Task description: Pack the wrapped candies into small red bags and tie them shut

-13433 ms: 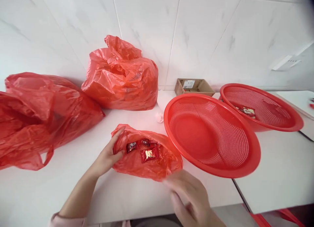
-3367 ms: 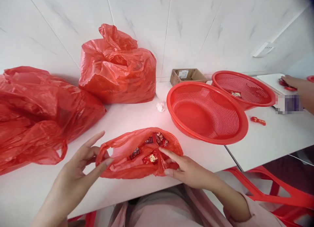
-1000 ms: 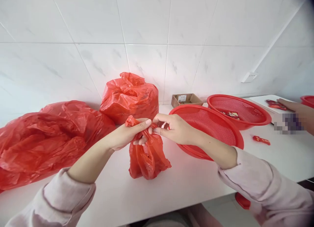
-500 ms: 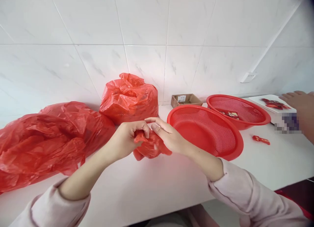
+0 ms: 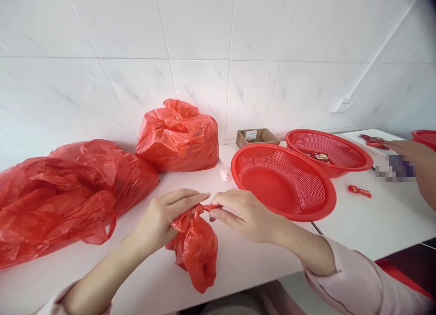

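Observation:
A small red plastic bag (image 5: pixel 200 251) is bunched at its neck between my hands, its lower part hanging toward the front of the table. My left hand (image 5: pixel 163 217) is closed around the gathered top on the left side. With thumb and fingers, my right hand (image 5: pixel 245 215) pinches a twisted end of the same bag, drawn out to the right. Whatever the bag contains is hidden. Just right of my right hand stands a red perforated basket (image 5: pixel 272 183) with a bare bottom.
Large red plastic bags (image 5: pixel 179 142) (image 5: pixel 68 201) stand at the left and back. A second basket (image 5: pixel 330 149) holds some packets. Behind are a small cardboard box (image 5: pixel 259 137) and a crumpled pink-white scrap (image 5: pixel 225 174). A red packet (image 5: pixel 359 191) lies right. Another person's hand (image 5: pixel 408 149) touches packets on a scale.
My hands and the small bag have come lower and nearer. My right hand now pulls one end out sideways. The other person's hand has lowered onto the packets.

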`<move>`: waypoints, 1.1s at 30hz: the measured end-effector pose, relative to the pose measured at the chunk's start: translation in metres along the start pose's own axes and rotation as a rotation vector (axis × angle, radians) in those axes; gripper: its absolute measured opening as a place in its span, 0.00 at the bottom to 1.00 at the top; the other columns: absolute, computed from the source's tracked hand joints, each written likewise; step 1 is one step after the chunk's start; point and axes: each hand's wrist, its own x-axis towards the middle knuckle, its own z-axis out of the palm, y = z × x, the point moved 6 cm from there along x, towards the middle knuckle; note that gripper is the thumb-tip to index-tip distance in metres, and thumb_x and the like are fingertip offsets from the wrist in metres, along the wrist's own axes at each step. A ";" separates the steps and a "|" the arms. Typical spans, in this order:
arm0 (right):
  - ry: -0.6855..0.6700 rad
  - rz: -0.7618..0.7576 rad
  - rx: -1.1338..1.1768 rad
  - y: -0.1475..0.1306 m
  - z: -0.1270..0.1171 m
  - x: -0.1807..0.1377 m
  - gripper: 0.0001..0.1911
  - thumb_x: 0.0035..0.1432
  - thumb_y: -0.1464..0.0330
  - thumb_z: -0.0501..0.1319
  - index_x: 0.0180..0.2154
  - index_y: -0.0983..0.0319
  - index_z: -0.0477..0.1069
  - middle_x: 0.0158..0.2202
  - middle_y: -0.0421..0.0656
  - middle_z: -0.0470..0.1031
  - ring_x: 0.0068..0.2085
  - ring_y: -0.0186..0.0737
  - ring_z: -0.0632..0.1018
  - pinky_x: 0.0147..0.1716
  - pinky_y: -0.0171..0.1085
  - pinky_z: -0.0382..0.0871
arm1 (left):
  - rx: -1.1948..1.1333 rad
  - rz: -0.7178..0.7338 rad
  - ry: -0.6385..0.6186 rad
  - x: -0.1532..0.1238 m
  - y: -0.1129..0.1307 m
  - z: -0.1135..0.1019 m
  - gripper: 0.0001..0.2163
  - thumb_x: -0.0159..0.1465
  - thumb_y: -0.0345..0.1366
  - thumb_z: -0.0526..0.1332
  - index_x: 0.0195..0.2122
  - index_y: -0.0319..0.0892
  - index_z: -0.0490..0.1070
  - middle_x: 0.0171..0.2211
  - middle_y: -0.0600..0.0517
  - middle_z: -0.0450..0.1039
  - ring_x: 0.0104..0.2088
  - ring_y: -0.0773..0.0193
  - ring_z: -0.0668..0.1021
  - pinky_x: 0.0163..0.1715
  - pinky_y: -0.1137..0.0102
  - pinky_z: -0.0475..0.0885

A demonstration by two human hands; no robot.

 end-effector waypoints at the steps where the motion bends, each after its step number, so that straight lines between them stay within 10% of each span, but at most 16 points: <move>1: 0.016 -0.035 -0.107 -0.002 -0.001 -0.007 0.14 0.68 0.63 0.52 0.32 0.62 0.69 0.28 0.41 0.75 0.30 0.35 0.73 0.33 0.35 0.62 | 0.010 -0.008 -0.025 -0.009 -0.007 -0.001 0.18 0.65 0.28 0.58 0.54 0.50 0.72 0.46 0.48 0.77 0.43 0.60 0.80 0.41 0.70 0.74; 6: -0.024 0.088 -0.246 0.027 0.007 -0.051 0.17 0.68 0.66 0.50 0.25 0.61 0.64 0.22 0.39 0.69 0.25 0.34 0.67 0.29 0.35 0.58 | 0.188 -0.236 0.269 -0.071 -0.067 -0.041 0.06 0.64 0.35 0.59 0.33 0.48 0.75 0.31 0.52 0.78 0.34 0.58 0.78 0.36 0.66 0.72; 11: -0.023 0.309 -0.052 0.058 0.021 -0.077 0.17 0.69 0.64 0.48 0.28 0.60 0.64 0.24 0.38 0.71 0.25 0.33 0.69 0.26 0.34 0.59 | -0.069 -0.662 0.250 -0.110 -0.096 -0.031 0.15 0.67 0.45 0.56 0.27 0.44 0.72 0.27 0.49 0.74 0.32 0.57 0.75 0.35 0.65 0.70; 17: 0.231 0.253 0.061 0.043 0.009 -0.041 0.08 0.68 0.64 0.52 0.36 0.58 0.66 0.32 0.40 0.76 0.32 0.35 0.76 0.32 0.34 0.67 | -0.939 -0.656 0.198 -0.059 -0.059 0.027 0.22 0.68 0.53 0.49 0.34 0.44 0.76 0.51 0.44 0.75 0.51 0.51 0.74 0.52 0.56 0.69; 21: 0.299 -0.003 -0.091 0.019 0.008 0.004 0.06 0.66 0.69 0.54 0.39 0.59 0.69 0.38 0.42 0.77 0.39 0.37 0.76 0.40 0.36 0.67 | -0.966 -0.681 -0.059 -0.022 -0.034 0.061 0.16 0.66 0.47 0.58 0.49 0.45 0.75 0.42 0.46 0.78 0.45 0.54 0.77 0.50 0.59 0.70; 25: 0.202 -0.038 -0.074 0.019 0.020 0.033 0.08 0.67 0.68 0.55 0.38 0.59 0.72 0.38 0.40 0.78 0.41 0.37 0.76 0.42 0.36 0.67 | -0.909 -0.639 -0.289 -0.008 -0.013 0.086 0.14 0.62 0.43 0.64 0.44 0.41 0.79 0.39 0.47 0.79 0.44 0.54 0.78 0.49 0.62 0.69; 29: 0.092 0.122 0.057 0.037 0.031 0.029 0.21 0.68 0.61 0.53 0.60 0.56 0.61 0.45 0.43 0.77 0.44 0.38 0.77 0.44 0.39 0.68 | -0.907 -0.753 -0.175 -0.014 -0.022 0.089 0.14 0.61 0.46 0.64 0.30 0.39 0.78 0.26 0.50 0.76 0.29 0.60 0.76 0.34 0.66 0.70; 33: 0.038 0.229 0.035 0.048 0.036 0.011 0.24 0.70 0.60 0.46 0.64 0.60 0.53 0.30 0.39 0.75 0.31 0.38 0.76 0.33 0.36 0.66 | -0.921 -0.815 -0.017 -0.023 -0.037 0.080 0.17 0.63 0.47 0.62 0.22 0.39 0.72 0.20 0.55 0.67 0.24 0.66 0.70 0.29 0.70 0.64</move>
